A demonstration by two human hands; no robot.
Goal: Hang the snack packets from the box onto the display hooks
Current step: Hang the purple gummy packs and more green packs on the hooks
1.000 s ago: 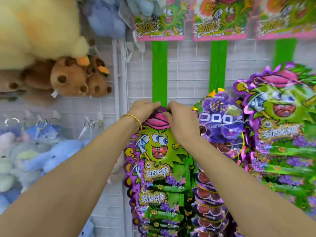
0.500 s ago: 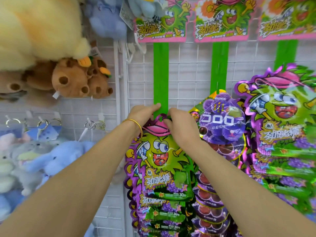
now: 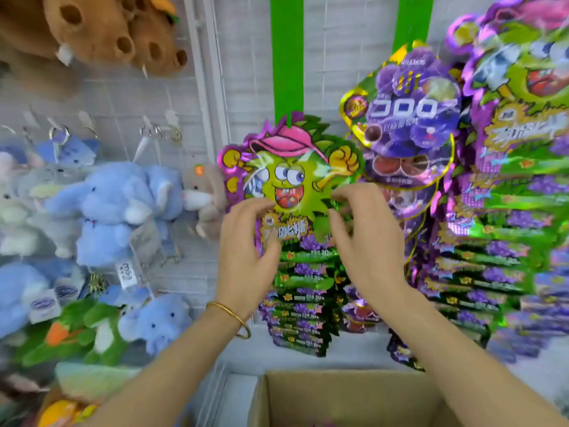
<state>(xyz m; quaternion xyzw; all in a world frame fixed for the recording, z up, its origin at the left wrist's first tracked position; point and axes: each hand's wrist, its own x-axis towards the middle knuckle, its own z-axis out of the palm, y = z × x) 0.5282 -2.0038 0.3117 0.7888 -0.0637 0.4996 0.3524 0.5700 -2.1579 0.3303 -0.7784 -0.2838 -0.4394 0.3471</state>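
Observation:
A green snack packet (image 3: 289,177) with a cartoon face and pink cap hangs from the green display strip (image 3: 287,57), on top of a stack of like packets (image 3: 303,291). My left hand (image 3: 246,251) and right hand (image 3: 363,241) hover just in front of it at its lower half, fingers loosely spread, holding nothing. The cardboard box (image 3: 338,396) stands open below, between my forearms; its contents are hidden.
Purple grape packets (image 3: 406,112) hang on the neighbouring strip, more green packets (image 3: 508,149) at the right. Blue plush toys (image 3: 117,208) and brown plush toys (image 3: 101,29) fill the white wire grid to the left.
Both hands have let go of the packet's top at the strip and dropped to its lower half. The view has tilted down, bringing the box into sight.

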